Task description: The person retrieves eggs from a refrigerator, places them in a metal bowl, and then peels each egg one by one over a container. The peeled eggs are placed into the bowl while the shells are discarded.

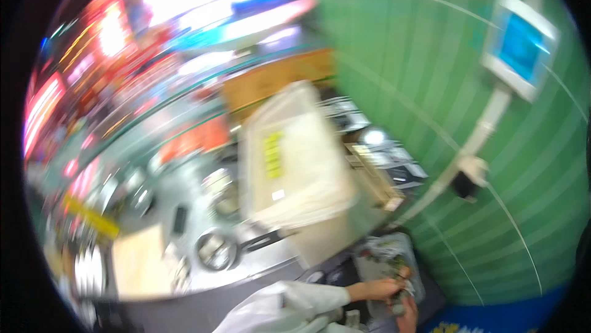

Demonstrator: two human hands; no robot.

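Note:
Motion blur softens the whole picture. My left hand point(382, 288), at the end of a white sleeve point(304, 299), reaches in from the left over a translucent plastic tub point(417, 266) at the lower right. My right hand point(407, 315) comes up from the bottom edge, close beside it. Between the fingers of both hands is a small greenish item point(402, 295), too blurred to name. Leafy green and reddish scraps point(392, 259) lie in the tub, along with something pale that looks like crumpled plastic.
Left of the tub stands a steel counter point(249, 268) with a small pan point(216, 250), a cutting board point(138, 261) and a large pale plastic bin point(300, 157). White plates point(90, 268) sit at far left. A green corrugated wall point(415, 79) carries a blue-screened device point(521, 47).

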